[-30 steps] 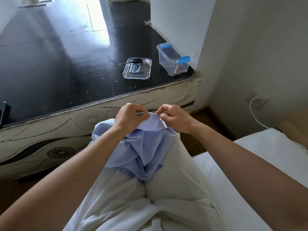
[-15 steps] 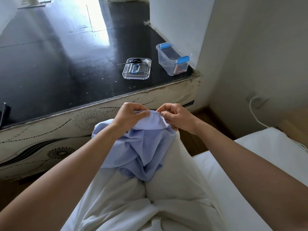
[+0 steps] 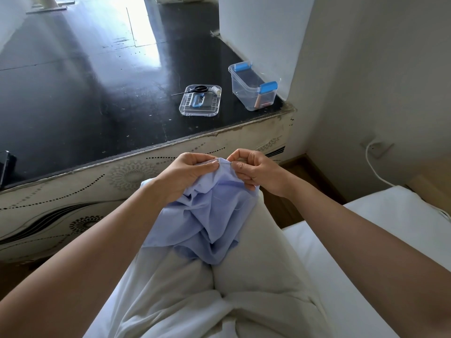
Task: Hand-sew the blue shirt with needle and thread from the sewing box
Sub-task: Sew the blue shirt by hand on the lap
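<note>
The blue shirt (image 3: 207, 215) lies bunched over my knees. My left hand (image 3: 185, 174) grips its upper edge, fingers curled over the fabric. My right hand (image 3: 251, 169) pinches the same hem from the right, thumb and forefinger pressed together at the stitched edge. The needle is too small to make out; a thin thread shows faintly on the cloth below my right hand. The clear sewing box (image 3: 252, 87) with blue clasps stands open on the dark table. Its lid (image 3: 201, 101) lies beside it with black scissors (image 3: 195, 90) and a white thread spool (image 3: 216, 90).
The dark table top (image 3: 85, 93) ends in a pale patterned front edge just beyond my knees. A white wall column stands behind the box. A white mattress (image 3: 380, 228) is on my right, and a white cable (image 3: 373, 172) hangs from a wall socket.
Both hands have shifted slightly along the hem. My right hand's fingers have drawn closer to the left hand, pinching the folded edge more tightly.
</note>
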A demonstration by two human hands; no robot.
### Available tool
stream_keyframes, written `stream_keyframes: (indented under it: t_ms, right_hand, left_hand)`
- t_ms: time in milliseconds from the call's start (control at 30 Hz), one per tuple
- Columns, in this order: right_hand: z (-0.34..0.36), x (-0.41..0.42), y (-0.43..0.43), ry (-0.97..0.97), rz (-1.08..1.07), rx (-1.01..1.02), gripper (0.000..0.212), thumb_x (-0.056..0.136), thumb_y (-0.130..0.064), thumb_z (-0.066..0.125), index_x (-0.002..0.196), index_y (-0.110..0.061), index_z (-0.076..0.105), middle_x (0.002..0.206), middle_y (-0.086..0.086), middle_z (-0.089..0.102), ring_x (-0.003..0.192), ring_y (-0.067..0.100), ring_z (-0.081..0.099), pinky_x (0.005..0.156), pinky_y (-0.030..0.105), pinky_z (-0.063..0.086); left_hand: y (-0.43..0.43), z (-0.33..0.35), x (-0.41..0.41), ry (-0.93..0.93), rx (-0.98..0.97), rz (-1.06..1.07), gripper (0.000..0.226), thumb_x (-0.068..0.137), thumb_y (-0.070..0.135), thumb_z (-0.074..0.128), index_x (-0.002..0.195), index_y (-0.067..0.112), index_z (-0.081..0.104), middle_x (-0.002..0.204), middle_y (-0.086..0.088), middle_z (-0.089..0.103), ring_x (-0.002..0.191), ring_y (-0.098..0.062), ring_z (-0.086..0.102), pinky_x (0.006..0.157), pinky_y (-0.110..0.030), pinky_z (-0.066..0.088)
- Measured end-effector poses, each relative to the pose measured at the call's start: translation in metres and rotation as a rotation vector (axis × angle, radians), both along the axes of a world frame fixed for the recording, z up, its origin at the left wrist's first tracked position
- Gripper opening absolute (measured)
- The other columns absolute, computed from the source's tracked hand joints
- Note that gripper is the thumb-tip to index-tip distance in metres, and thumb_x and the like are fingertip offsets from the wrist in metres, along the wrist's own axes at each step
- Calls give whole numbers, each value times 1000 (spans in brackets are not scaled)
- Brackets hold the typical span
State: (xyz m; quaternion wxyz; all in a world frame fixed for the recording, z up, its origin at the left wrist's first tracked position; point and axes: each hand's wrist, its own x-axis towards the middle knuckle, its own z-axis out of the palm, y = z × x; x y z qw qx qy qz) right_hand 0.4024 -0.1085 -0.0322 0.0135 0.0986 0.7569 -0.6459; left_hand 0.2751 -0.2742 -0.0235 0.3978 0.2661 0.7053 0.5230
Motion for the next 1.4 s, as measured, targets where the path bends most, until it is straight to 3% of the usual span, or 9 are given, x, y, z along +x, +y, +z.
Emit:
stream_keyframes:
  t_ms: [233,367,700,833,967,1133,1267,1333,1400]
  right_hand:
    - [-1,-6,-4,15,-35,-15,15,100,-19,49,104,-4,50,67,9,47,51,13,41,47,23,42]
    - [-8,-7,1,51,-164,4,10,101,-12,48,108,-6,52,79,9,58,66,18,53,57,22,51]
    - [-9,-12,-2,125,-145,60,16,96,-11,58,110,-6,52,74,-11,70,61,10,61,60,21,54]
    - [-15,-16,0,187,-253,251,18,92,-21,67,107,-19,58,98,-3,64,90,15,62,76,26,57]
    - [-14,-20,-4,345,-251,417,8,87,-29,70,92,-31,64,94,-9,62,85,13,59,74,21,51]
    - [-18,-24,-4,463,-258,519,5,84,-17,75,86,-18,70,89,-7,58,86,12,55,75,21,48]
    - [-17,-28,-12,572,-289,581,16,83,-28,72,82,-12,70,98,0,54,99,12,48,88,36,46]
    - [-11,-27,-16,582,-279,542,20,87,-30,66,84,-10,67,102,-2,59,103,13,52,91,42,47]
    - [-3,-23,-17,547,-212,281,16,93,-17,62,91,-1,60,98,-3,68,99,15,63,88,39,53]
  left_hand:
    - [4,0,3,-61,13,52,13,92,19,65,95,10,74,82,-4,72,75,-11,63,67,-23,52]
    - [6,-2,3,-60,12,113,12,91,22,66,89,15,75,79,-3,71,76,-15,61,68,-25,52]
    - [6,0,7,-48,-44,118,16,86,33,72,90,19,79,101,-22,72,84,-22,62,88,-42,51]
    - [9,4,9,-79,-29,246,18,84,31,75,85,13,78,87,-17,72,77,-22,62,75,-34,51]
    - [13,8,13,-77,-60,239,18,83,27,76,91,11,78,82,-13,73,70,-18,65,66,-28,54]
    - [14,11,14,-59,-106,233,13,81,27,78,88,16,79,76,-7,72,66,-15,63,62,-23,53]
    - [16,9,16,16,-178,284,9,83,30,74,83,21,79,71,-5,66,62,-15,55,54,-21,45]
    - [17,7,15,21,-193,356,12,86,28,71,86,19,78,71,-6,64,63,-17,54,49,-17,42]
    - [16,4,13,7,-177,423,14,88,27,69,88,16,78,69,-6,62,61,-18,53,49,-16,41]
